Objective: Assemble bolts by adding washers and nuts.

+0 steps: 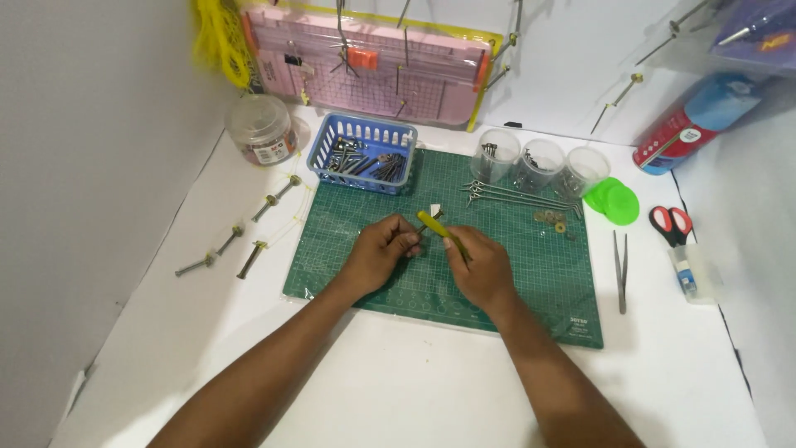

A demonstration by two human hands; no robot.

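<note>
A matt green rubbery cutting mat (pixel 497 274) lies on the smooth white bench (pixel 398 382), beside dull grey metal bolts (pixel 365 164) in a glossy blue plastic basket (pixel 332 158) and clear plastic cups (pixel 539 162).

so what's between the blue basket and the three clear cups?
Head view: only bare green mat between the basket and the cups. The long rods lie nearer the camera, below the cups.

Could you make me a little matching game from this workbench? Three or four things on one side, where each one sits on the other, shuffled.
Things:
1. blue basket
2. scissors
3. tweezers
4. clear cups

Places:
A. on the white table, just right of the green mat
B. far right, red handles
C. mat's top left corner, holding bolts
D. in a row along the mat's top edge

Pairs: 1-C, 2-B, 3-A, 4-D
</note>
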